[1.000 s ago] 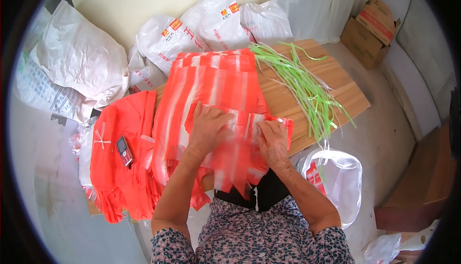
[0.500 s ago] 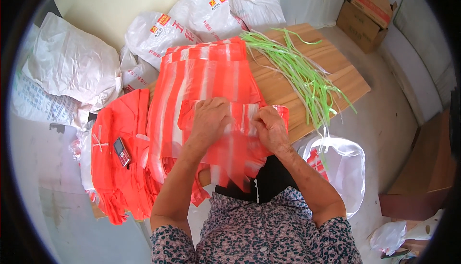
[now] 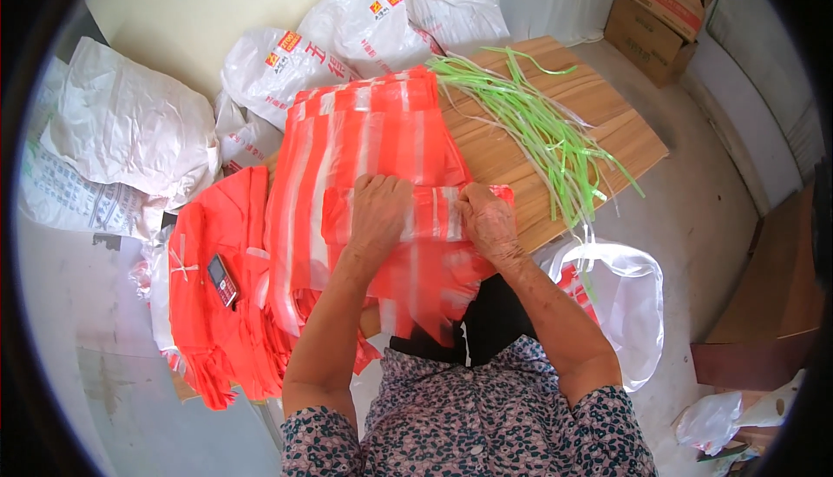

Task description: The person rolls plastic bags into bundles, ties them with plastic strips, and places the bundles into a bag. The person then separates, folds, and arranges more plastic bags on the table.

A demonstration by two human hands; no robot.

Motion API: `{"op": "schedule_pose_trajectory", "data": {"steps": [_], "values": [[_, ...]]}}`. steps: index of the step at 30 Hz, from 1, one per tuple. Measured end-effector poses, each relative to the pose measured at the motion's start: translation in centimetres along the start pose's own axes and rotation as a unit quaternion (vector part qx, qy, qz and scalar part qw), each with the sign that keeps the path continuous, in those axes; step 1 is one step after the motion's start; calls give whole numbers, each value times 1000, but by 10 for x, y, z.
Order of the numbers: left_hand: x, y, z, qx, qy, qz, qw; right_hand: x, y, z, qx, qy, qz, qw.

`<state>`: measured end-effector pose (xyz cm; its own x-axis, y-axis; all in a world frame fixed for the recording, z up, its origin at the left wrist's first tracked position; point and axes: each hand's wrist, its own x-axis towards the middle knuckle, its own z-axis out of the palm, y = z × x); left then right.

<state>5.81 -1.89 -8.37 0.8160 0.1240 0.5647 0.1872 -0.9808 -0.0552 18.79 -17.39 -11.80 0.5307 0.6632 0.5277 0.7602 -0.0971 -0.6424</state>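
Both hands are closed on the top edge of a thin red-and-white striped plastic bag [image 3: 434, 217], folded over along that edge. My left hand [image 3: 380, 215] is a fist at its left part; my right hand [image 3: 488, 223] pinches it near the right end. The lower part of the bag hangs loose toward my lap. Under and beyond it lies a thick stack of similar striped plastic bags [image 3: 369, 143]. Left of that stack rests a red plastic bundle [image 3: 208, 321] tied with a white string, with a keypad phone [image 3: 222, 279] on top.
Green and white plastic strips [image 3: 538, 117] lie spread over the right of the wooden table [image 3: 607, 95]. Beside the table's right edge stands an open white bag [image 3: 638, 312] with red pieces inside. Stuffed white sacks [image 3: 130, 121] line the back and left. Cardboard boxes [image 3: 646, 39] sit far right.
My left hand has closed tighter and shifted slightly along the folded edge. The right hand has moved a little up. The bag stays gripped, and the whole view has shifted slightly.
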Motion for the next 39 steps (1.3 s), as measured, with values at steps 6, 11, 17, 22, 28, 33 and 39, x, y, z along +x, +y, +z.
{"op": "schedule_pose_trajectory", "data": {"steps": [6, 11, 17, 22, 28, 33, 39], "values": [[3, -1, 5, 1, 43, 30, 999, 4, 18, -3, -99, -11, -79, 992], [5, 2, 5, -15, 46, 22, 999, 11, 35, -15, -152, 8, -100, 983], [1, 2, 0, -14, 21, 18, 1000, 5, -4, -10, -98, 68, -164, 979], [3, 3, -2, -10, 5, 28, 1000, -3, 9, 5, -24, -30, -174, 984], [-4, 4, -3, 15, 138, -51, 989, -5, 31, 6, -7, -7, -123, 992], [-48, 26, -14, 0, 22, 4, 1000, -5, 35, 9, -19, -9, -126, 992], [-44, 25, -26, -27, -71, -12, 997, -6, 37, 0, -26, -46, -68, 996]]}}
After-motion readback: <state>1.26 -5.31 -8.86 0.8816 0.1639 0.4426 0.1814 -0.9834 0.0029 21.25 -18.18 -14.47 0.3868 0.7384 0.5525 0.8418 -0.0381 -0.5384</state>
